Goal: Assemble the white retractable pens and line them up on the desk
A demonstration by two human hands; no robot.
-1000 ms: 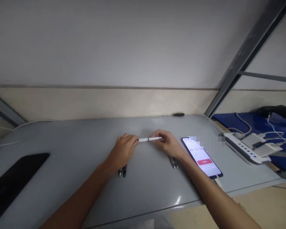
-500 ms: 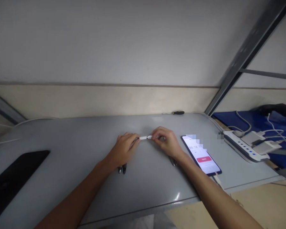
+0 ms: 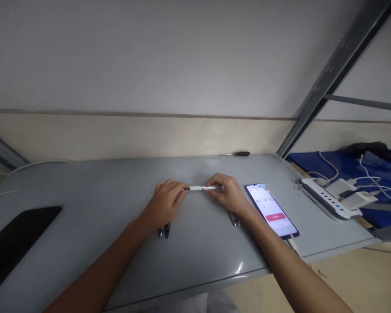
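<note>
A slim white and clear pen [image 3: 196,188] lies level between my two hands, just above the grey table or on it; I cannot tell which. Its left end is pinched in the fingers of my left hand [image 3: 165,203]. On the other end, the thumb and fingers of my right hand [image 3: 227,194] are closed, with part of the clear barrel showing among them. Below my left wrist, dark pen tips [image 3: 164,231] stick out on the table. More pen tips [image 3: 235,220] show beside my right wrist, the rest hidden under the hand.
A lit phone [image 3: 273,213] with a charging cable lies right of my right forearm. Beyond it stands a white power strip [image 3: 329,201] with plugged-in chargers. A screwdriver [image 3: 241,154] rests by the wall, and a black flat object [image 3: 22,243] lies at the left.
My right fingers have shifted on the pen, so more of its clear end now shows. The whole view has moved slightly, with things appearing a little further left.
</note>
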